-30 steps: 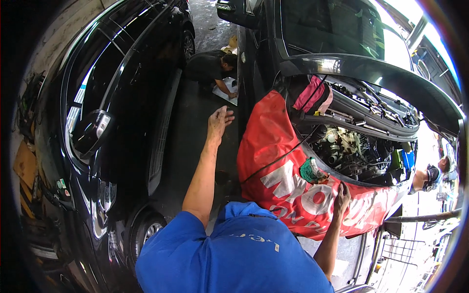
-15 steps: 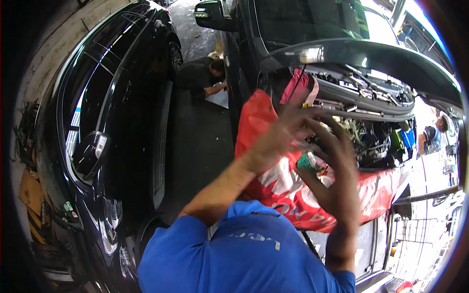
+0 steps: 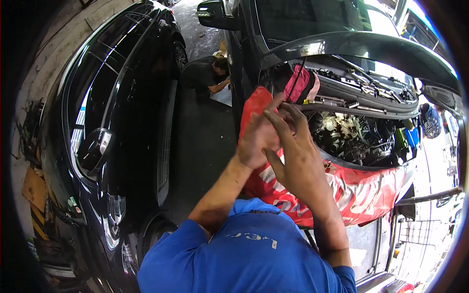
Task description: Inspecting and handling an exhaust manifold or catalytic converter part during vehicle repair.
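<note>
My left hand [image 3: 260, 140] is raised in front of my chest, its palm turned inward and its fingers stretched out, slightly blurred. Close against it, partly overlapping its fingertips, is my right hand [image 3: 302, 158], fingers spread and darkened as if with grime. Neither shows anything held. Below and behind both hands lies a red fender cover [image 3: 369, 195] with white lettering, draped over the front side of a dark vehicle. The open engine bay [image 3: 356, 136] lies just beyond my right hand. Pink and black cloth [image 3: 296, 83] rests at its near corner.
The raised hood [image 3: 361, 45] arches over the engine bay. A black car [image 3: 117, 122] stands along my left. In the aisle between the vehicles a person [image 3: 202, 75] crouches by the wheel side. Another person's cap [image 3: 431, 121] shows at right, near a wire rack [image 3: 415, 239].
My hands have drawn lower and closer together, and their motion blur has lessened. A green item seen earlier behind my right hand is now hidden. The person at right has bent down.
</note>
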`<state>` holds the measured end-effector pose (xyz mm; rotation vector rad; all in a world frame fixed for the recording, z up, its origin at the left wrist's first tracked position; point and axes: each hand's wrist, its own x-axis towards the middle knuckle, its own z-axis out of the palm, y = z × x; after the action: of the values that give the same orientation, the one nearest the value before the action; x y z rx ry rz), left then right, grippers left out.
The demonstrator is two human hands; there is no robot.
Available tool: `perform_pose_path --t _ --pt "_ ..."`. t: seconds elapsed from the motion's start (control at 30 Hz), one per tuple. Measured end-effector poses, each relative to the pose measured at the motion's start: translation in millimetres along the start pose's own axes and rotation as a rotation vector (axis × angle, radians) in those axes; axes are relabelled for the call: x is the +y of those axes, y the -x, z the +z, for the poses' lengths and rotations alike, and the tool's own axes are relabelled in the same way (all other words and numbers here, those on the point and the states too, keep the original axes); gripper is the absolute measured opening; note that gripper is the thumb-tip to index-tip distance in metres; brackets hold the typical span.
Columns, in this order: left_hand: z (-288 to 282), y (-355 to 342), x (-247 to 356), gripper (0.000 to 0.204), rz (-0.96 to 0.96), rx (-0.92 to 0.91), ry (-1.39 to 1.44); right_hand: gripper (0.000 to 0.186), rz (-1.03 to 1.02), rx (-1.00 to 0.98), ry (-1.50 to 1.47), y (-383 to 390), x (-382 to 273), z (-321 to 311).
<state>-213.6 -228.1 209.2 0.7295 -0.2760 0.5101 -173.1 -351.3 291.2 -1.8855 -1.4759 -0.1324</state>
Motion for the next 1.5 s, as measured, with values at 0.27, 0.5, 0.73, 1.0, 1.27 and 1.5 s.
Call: perform_pose_path --t 0.27,0.5,0.73,1.0,1.27,1.5 --pt "-107.4 55.3 32.4 0.076 -0.124 0.443 -0.256 0.061 0.146 -0.077 -0.076 26.7 27.8 -8.4" --pt "-104.3 56.2 -8.0 0.078 -0.277 0.448 -0.245 0.059 0.204 -0.288 -0.168 39.6 42.9 37.5" --pt "-142.2 47.0 57.5 0.075 -0.256 0.409 -0.253 0.063 0.022 -0.25 -0.165 40.7 -19.7 -30.5" --pt "-29.2 -8.2 23.7 0.089 -0.117 0.044 0.069 0.058 0.103 -0.149 -0.014 -6.6 -8.2 17.2" --pt "-161.4 54.5 86.4 0.083 -0.021 0.537 -0.164 0.053 0.071 -0.053 -0.143 9.6 -38.9 -60.0" --pt "-84.9 20.8 -4.5 0.083 0.018 0.213 0.168 0.057 -0.06 -0.136 -0.045 -26.9 6.1 55.0"
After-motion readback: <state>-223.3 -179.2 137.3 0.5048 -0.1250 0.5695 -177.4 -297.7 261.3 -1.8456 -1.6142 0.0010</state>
